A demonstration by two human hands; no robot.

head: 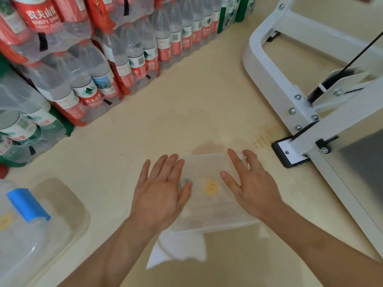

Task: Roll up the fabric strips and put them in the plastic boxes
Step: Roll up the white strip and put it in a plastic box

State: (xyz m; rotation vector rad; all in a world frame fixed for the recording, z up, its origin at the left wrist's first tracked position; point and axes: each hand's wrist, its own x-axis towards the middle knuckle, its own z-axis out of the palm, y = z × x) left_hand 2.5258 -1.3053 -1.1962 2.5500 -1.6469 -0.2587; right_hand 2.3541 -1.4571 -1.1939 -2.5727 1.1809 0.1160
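A clear plastic box (209, 206) with a yellow sticker sits on the beige floor in front of me. My left hand (161, 189) hovers flat over its left side, fingers spread, holding nothing. Over the box's right side my right hand (250, 183) is spread the same way, also holding nothing. A white fabric strip (178, 251) lies crumpled on the floor just below the box, partly under its near edge. Whether my palms touch the box I cannot tell.
A larger clear box with a blue clip (29, 204) stands at the lower left. Shrink-wrapped packs of water bottles (87, 59) line the left and back. A white metal frame (306, 104) with a black foot stands at the right.
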